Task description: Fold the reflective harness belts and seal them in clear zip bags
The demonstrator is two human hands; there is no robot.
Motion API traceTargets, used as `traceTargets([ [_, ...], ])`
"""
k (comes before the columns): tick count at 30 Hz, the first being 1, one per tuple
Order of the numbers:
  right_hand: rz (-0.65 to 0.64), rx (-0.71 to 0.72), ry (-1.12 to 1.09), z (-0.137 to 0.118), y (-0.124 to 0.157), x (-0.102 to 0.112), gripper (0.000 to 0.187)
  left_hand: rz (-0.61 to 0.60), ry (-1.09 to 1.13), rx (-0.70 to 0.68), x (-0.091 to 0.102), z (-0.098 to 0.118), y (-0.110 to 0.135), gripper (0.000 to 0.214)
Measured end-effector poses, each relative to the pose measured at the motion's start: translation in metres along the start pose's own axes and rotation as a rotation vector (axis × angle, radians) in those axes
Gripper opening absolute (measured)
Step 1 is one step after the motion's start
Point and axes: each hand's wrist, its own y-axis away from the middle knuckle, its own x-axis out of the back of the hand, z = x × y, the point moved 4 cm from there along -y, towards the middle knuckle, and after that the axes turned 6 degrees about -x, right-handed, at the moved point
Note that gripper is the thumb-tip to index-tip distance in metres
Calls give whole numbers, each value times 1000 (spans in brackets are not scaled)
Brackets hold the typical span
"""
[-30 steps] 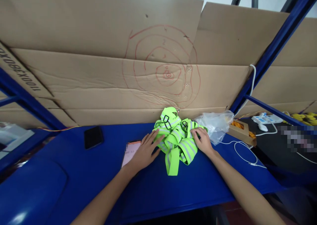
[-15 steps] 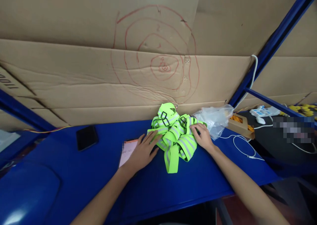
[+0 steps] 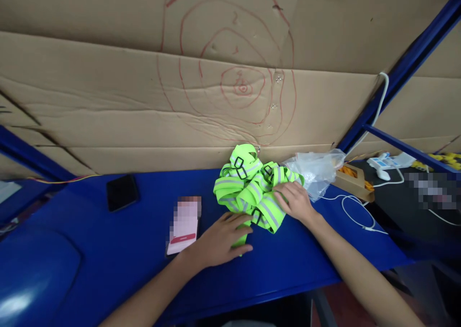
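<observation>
A tangled heap of neon yellow-green reflective straps (image 3: 252, 187) with black buckles lies on the blue table (image 3: 108, 250), against the cardboard wall. My left hand (image 3: 219, 238) sits at the heap's near edge. Its thumb and fingers are closed round a loose strap end, and a bit of green shows between them. My right hand (image 3: 295, 202) rests on the right side of the heap, fingers stretched out flat and pointing left across the straps.
A black phone (image 3: 121, 191) lies to the left, and a pink card (image 3: 183, 224) is beside my left hand. To the right are a clear plastic bag (image 3: 317, 171), a small cardboard box (image 3: 355, 180), a white cable (image 3: 355, 216) and a power strip (image 3: 387, 163). Red rings are drawn on the cardboard wall (image 3: 241, 87).
My left hand slid off the pink card, towards me and to the right, onto the hanging strap end. My right hand shifted slightly over the heap. The view tilted down.
</observation>
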Motion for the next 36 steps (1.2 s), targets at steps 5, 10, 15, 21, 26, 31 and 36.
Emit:
traceTargets([
  [5, -243, 129, 78, -42, 5, -17, 69, 33, -38, 91, 2, -14, 1, 17],
  [10, -247, -47, -316, -42, 5, -20, 28, 88, -118, 148, 3, -13, 0, 10],
  [15, -13, -242, -544, -21, -9, 2, 18, 247, -200, 203, 12, -16, 0, 9],
  [21, 100, -759, -1476, -28, -27, -10, 8, 314, -100, 253, 16, -20, 2, 57],
  [26, 37, -686, -1279, -42, -8, -28, 29, 254, -54, 190, 9, -12, 1, 78],
  [31, -236, -151, -840, -63, 8, -33, 60, 204, 24, 205, 5, -11, 0, 90],
  [36, -226, 56, -562, -74, 11, -35, 60, 73, 23, 209, 8, -13, -1, 75],
])
